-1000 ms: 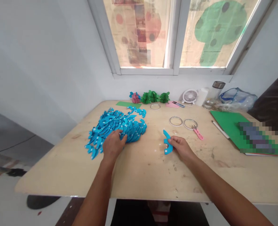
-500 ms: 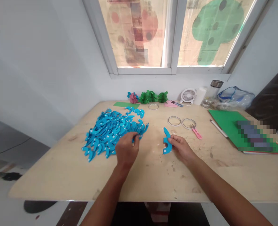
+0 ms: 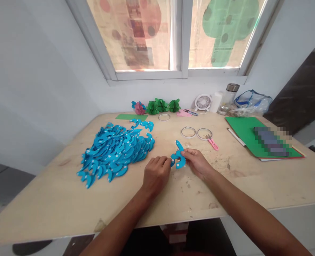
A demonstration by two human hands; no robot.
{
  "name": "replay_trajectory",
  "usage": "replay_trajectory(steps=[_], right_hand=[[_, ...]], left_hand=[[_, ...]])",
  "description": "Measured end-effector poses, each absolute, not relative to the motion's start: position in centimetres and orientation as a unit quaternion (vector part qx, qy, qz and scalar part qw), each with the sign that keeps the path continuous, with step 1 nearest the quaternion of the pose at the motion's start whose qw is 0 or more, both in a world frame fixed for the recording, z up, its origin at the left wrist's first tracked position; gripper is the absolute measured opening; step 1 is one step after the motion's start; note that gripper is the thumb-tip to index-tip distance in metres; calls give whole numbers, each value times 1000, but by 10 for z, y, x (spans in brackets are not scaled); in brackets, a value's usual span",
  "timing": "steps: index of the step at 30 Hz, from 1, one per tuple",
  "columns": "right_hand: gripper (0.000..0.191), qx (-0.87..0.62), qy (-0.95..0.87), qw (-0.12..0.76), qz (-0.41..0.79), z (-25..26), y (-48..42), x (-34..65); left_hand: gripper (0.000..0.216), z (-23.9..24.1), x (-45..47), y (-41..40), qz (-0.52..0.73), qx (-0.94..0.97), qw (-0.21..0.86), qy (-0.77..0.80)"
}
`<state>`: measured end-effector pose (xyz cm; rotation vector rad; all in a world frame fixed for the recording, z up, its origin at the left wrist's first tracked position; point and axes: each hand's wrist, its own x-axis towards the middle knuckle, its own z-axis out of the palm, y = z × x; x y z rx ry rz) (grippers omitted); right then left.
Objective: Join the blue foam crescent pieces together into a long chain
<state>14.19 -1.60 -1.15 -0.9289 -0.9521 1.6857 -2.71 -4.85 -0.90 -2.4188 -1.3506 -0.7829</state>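
Observation:
My right hand (image 3: 197, 163) pinches a blue curved paper piece (image 3: 179, 155) just above the wooden table (image 3: 66, 199). My left hand (image 3: 156, 173) is closed on a second blue paper piece (image 3: 172, 159) and brings it against the first; the two pieces touch between my hands. A large pile of the same blue cut-outs (image 3: 114, 149), dotted with small white squares, lies to the left of my left hand.
Two tape rings (image 3: 188, 132) and pink scissors (image 3: 212, 142) lie beyond my hands. A third ring (image 3: 164, 117), green paper ornaments (image 3: 162, 105), a small white fan (image 3: 203, 102) and a jar (image 3: 228, 94) line the wall. A green folder (image 3: 244, 129) lies at right.
My left hand left the blue pile with one piece and moved right to meet my right hand's piece. The view shifted, so everything sits further left.

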Motion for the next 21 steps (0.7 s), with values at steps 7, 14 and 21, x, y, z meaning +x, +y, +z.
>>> replay_trajectory(steps=[7,14,21], right_hand=[[26,-403,-403,488,661,-12,-15,142],[28,-420,-432,478,639,-14,-13,142],[28,-443,-478,480,588,-19,-11,143]], left_hand=[[22,1,-35,-55,-376,-765,-210,-479],[23,6,-32,-39,-438,-561,-458,-532],[10,16,-20,-25,-402,-544,-518,-524]])
